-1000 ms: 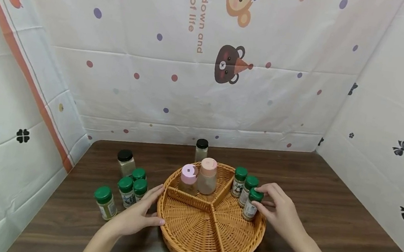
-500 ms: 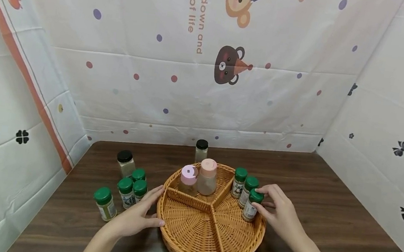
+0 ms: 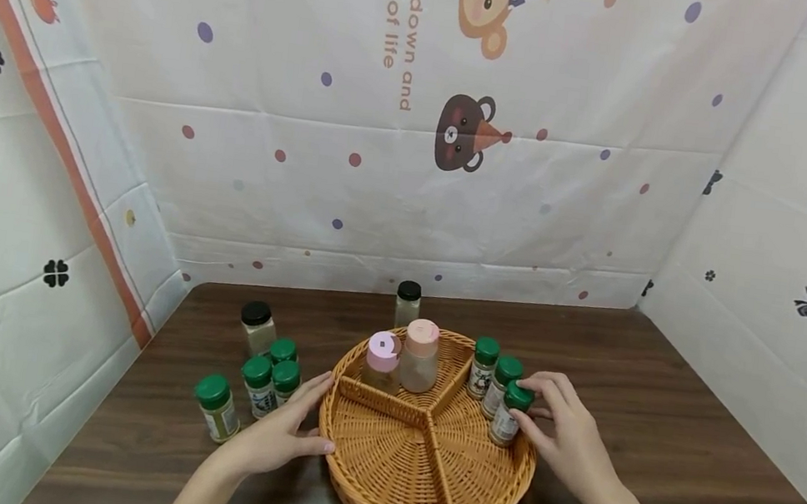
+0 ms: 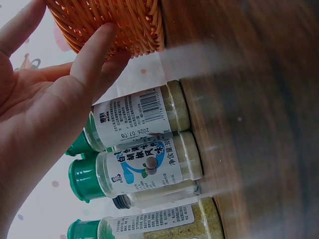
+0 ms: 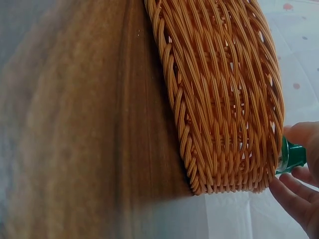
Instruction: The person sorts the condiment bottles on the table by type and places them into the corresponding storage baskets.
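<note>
A round wicker basket [image 3: 385, 460] with three compartments sits on the wooden table. My right hand [image 3: 566, 432] pinches the green cap of a spice jar [image 3: 504, 424] standing upright in the right compartment; in the right wrist view its green cap [image 5: 294, 154] shows past the basket's wall [image 5: 224, 99]. Two similar green-capped jars [image 3: 481, 375] are lined up behind it. My left hand [image 3: 278, 438] rests against the basket's left rim with fairly straight fingers. A purple-capped bottle [image 3: 382, 365] and a pink-capped bottle [image 3: 419, 363] stand in the back compartment.
Left of the basket stand several green-capped jars [image 3: 217, 407] and a black-capped jar [image 3: 258, 328]. Another black-capped jar [image 3: 408, 307] is behind the basket. Printed cloth [image 3: 305, 189] surrounds the dark table [image 3: 629, 381] at the back and sides.
The head view has shifted slightly, moving the whole scene a little rightward in the picture. Both hands, the basket and the jars keep nearly the same places relative to one another.
</note>
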{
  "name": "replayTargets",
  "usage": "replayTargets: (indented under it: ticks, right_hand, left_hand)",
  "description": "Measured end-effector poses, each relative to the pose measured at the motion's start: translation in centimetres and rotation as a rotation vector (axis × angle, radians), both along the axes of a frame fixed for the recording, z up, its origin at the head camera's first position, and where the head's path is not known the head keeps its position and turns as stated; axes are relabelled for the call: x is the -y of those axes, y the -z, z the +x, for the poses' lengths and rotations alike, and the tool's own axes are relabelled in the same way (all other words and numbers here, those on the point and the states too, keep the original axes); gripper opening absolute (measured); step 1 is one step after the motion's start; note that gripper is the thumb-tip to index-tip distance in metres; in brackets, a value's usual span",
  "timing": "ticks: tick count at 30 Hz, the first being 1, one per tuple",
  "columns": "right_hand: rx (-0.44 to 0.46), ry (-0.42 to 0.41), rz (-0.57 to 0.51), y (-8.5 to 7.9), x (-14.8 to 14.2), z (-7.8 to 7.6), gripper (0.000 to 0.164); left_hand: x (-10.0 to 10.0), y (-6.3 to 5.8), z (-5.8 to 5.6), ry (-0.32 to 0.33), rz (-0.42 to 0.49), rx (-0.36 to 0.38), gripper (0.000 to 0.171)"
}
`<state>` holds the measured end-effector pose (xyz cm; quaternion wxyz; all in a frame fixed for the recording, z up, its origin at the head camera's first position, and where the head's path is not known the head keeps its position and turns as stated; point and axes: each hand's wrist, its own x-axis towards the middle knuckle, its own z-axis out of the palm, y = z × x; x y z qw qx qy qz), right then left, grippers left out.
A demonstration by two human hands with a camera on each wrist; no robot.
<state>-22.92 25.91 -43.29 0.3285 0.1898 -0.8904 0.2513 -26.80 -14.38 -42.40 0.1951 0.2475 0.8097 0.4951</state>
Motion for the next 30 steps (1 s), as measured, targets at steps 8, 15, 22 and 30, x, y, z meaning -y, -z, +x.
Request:
replayTargets:
  ticks: [8, 15, 22, 30]
  right_hand:
    - [0.011, 0.007, 0.003, -0.3, 0.1, 0.3, 0.047]
    - [-0.047, 0.009, 0.041, -0.9, 0.2, 0.4, 0.049]
    - [-0.121, 0.049, 0.108, -1.5, 0.3, 0.3, 0.053]
    - [-0.117, 0.037, 0.109, -2.1, 1.0, 0.4, 0.051]
  left_hand:
    - [0.1, 0.0, 0.0, 0.001, 0.001, -0.009, 0.09]
    - [0.1, 0.1, 0.0, -0.001, 0.003, -0.013, 0.09]
    - [0.0, 0.2, 0.0, -0.004, -0.004, -0.02, 0.09]
    - [0.0, 0.2, 0.0, -0.015, -0.016, -0.031, 0.089]
